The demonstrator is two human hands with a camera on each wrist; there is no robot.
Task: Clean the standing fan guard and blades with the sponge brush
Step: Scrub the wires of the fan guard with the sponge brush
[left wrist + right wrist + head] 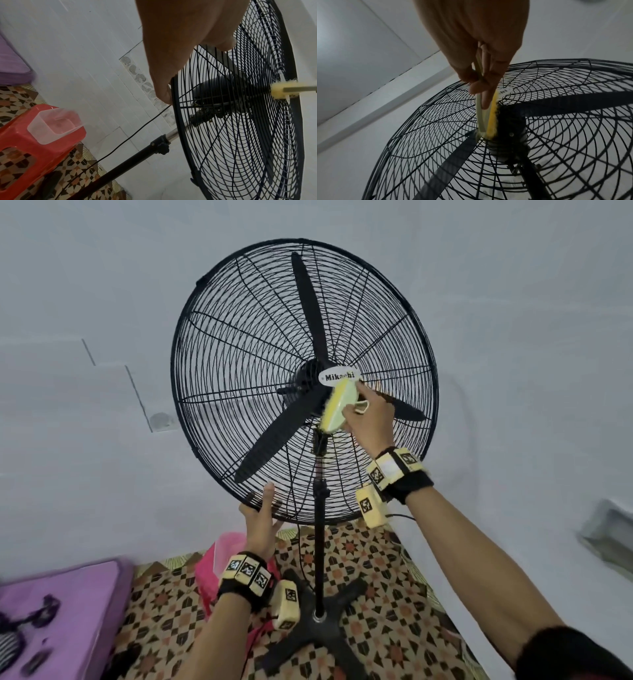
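The sponge brush [337,409] lies pressed against the front of the fan guard [239,344] at the middle of the frame, just below the white badge [337,377], its yellow sponge against the wires. The right hand [368,417] grips its handle, fingers [485,100] curled along it. At lower centre the left hand [262,517] clasps the guard's bottom rim, steadying it. Judged: guard wiping is under way near the hub; the next stroke needs sweeping outward along the wires, while the blades [308,302] behind await attention.

One fan [305,381], three blades [310,306], one sponge brush [337,409], perhaps one stool [25,146]
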